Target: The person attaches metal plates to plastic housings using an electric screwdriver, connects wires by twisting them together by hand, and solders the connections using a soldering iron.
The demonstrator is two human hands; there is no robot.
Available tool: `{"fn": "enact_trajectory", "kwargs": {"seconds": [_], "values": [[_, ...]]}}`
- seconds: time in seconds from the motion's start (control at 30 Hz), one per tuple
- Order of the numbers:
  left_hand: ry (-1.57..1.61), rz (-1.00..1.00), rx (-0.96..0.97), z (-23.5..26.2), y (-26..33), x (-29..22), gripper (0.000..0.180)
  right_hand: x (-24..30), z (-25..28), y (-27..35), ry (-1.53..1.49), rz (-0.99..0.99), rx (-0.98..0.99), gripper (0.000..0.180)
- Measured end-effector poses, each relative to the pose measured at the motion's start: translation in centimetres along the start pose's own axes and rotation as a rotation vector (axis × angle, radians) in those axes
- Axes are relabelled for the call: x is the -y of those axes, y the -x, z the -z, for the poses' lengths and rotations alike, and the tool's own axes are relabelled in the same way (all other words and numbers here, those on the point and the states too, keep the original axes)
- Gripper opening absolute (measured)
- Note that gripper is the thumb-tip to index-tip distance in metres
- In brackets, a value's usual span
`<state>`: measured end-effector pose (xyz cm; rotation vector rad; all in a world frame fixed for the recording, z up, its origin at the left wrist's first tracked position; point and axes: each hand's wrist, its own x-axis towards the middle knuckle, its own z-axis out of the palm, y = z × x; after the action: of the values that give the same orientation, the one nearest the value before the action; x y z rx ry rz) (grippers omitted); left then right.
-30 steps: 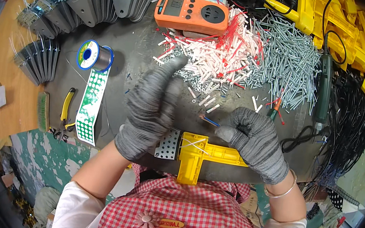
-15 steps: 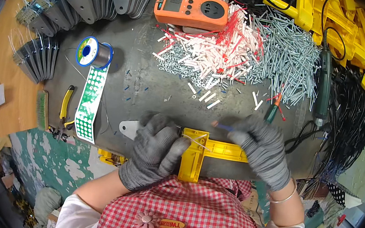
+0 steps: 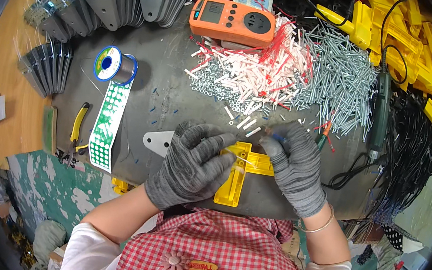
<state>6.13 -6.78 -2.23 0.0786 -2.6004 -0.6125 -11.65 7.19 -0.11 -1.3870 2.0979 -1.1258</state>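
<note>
My left hand (image 3: 190, 167), in a grey knit glove, is closed over a grey metal plate (image 3: 157, 141) and the near part of a T-shaped yellow plastic housing (image 3: 229, 187). Its thumb and fingertips rest at the housing's open cavity, where thin white wires (image 3: 246, 160) show. Most of the plate lies hidden under that hand. My right hand (image 3: 296, 170), gloved alike, is above the housing's right arm (image 3: 260, 164) with its fingers bent together. Something small, blue and brownish shows by its fingertips, too blurred to name.
Beyond my hands lie piles of white sleeves (image 3: 245, 76), screws (image 3: 339, 69) and nuts (image 3: 210, 77), with an orange meter (image 3: 233, 21) behind. A solder spool (image 3: 121, 68), pliers (image 3: 79, 122) and a green-dotted sticker strip (image 3: 107, 131) are left; a soldering iron (image 3: 381, 113) and black cables (image 3: 412, 133) right.
The housing has shifted slightly away from me. My right hand has moved left and farther out. My left fingers have spread further over the housing's cavity, and the whole view has shifted a little.
</note>
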Motion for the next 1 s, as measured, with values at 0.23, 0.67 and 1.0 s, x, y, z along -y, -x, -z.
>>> {"fn": "enact_trajectory", "kwargs": {"seconds": [0.23, 0.67, 1.0], "values": [[-0.026, 0.063, 0.257, 1.0, -2.4, -1.3, 0.050, -1.2, 1.6, 0.0, -0.094, -0.099, -0.187, 0.026], [-0.246, 0.005, 0.138, -2.0, -11.9, 2.9, 0.014, -0.6, 7.1, -2.5, -0.783, -0.468, -0.047, 0.024], [1.166, 0.920, 0.143, 1.6, -7.2, 1.3, 0.019, 0.8, 3.3, -4.6, -0.366, -0.337, 0.159, 0.021]]}}
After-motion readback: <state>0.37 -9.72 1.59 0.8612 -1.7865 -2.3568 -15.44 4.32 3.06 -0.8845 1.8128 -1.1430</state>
